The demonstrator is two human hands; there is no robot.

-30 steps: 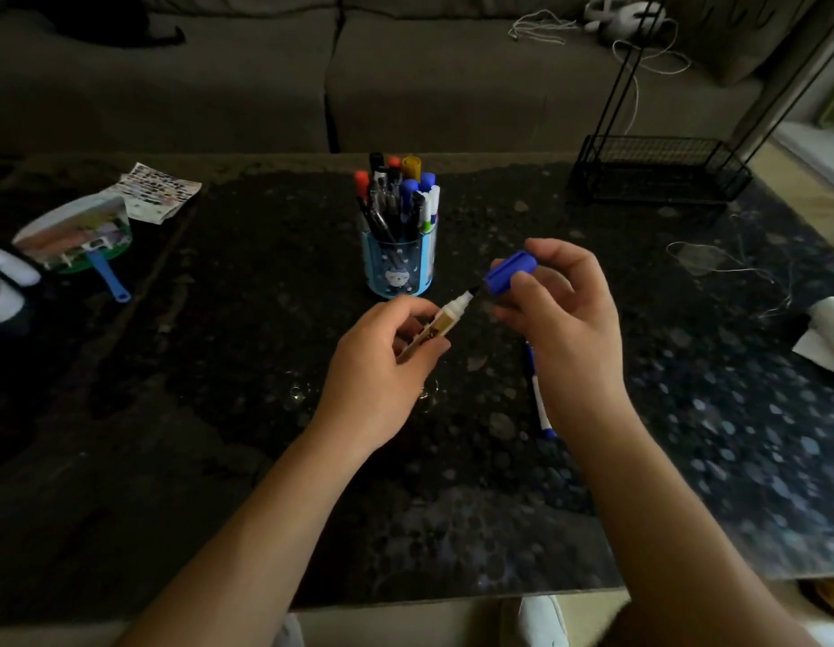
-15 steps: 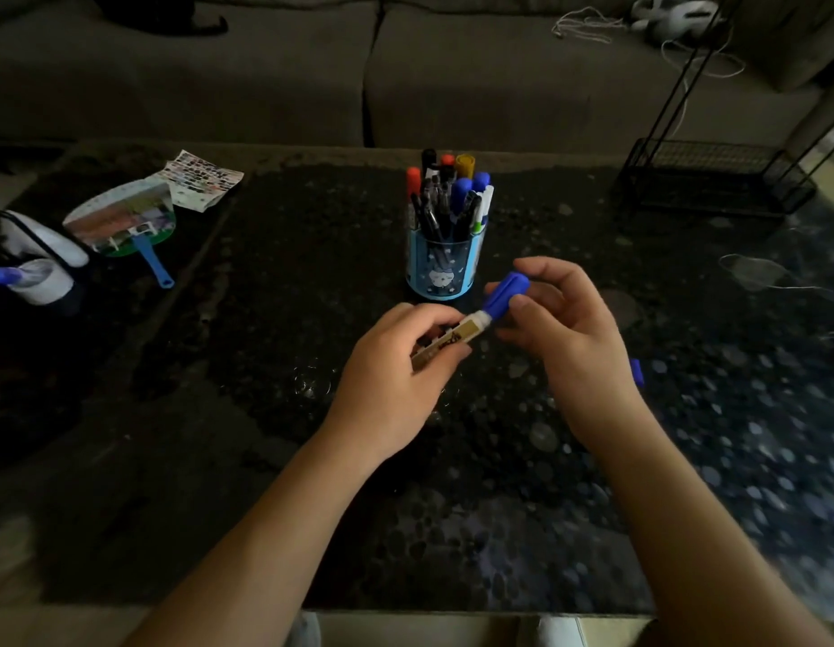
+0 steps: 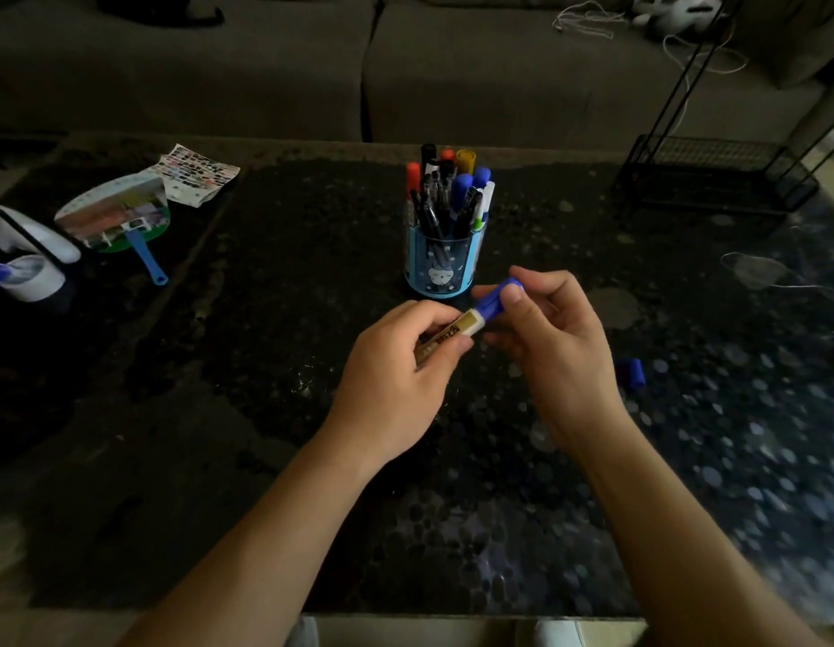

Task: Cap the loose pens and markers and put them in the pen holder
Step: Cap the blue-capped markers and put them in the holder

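My left hand (image 3: 396, 366) grips the barrel of a white-and-gold marker (image 3: 457, 330) just in front of the pen holder. My right hand (image 3: 545, 338) pinches the blue cap (image 3: 496, 301), which sits on the marker's tip. The blue pen holder (image 3: 440, 266) stands upright at the table's middle, filled with several capped pens and markers. To the right of my right wrist, the blue end of another pen (image 3: 632, 373) shows on the table; the rest of it is hidden behind my hand.
A dark speckled table (image 3: 219, 413) carries a small hand fan (image 3: 121, 217) and a printed sheet (image 3: 195, 175) at the left, a white object (image 3: 27, 268) at the left edge, and a black wire rack (image 3: 713, 175) at the back right. A sofa runs behind.
The blue cap, held apart from the marker tip a second ago, has been pushed onto the tip. The camera view shifted, so the holder sits more to the right.
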